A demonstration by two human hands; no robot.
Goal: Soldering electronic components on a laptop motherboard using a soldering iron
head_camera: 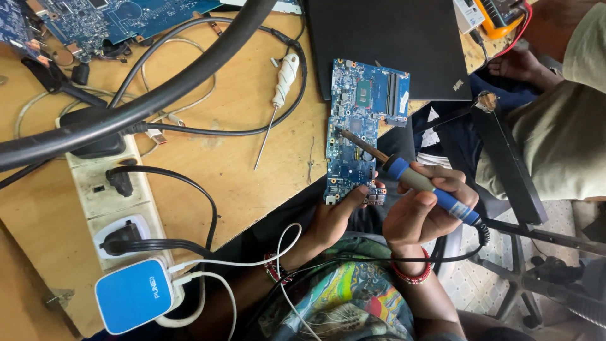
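Note:
My left hand (333,218) grips the near end of a blue circuit board (360,120), thumb on its lower edge; the board juts past the table's edge. In my right hand (421,211) is a blue-handled soldering iron (413,180), held like a pen. Its tip (341,131) touches the board near the middle. The iron's black cord runs down from the handle past my wrist.
On the wooden table (214,158) lie a white-handled screwdriver (281,88), a white power strip (107,196) with black plugs, a blue-and-white charger (134,295) and a black laptop (391,38). A thick black hose (158,95) crosses above. Another person sits at right (562,132).

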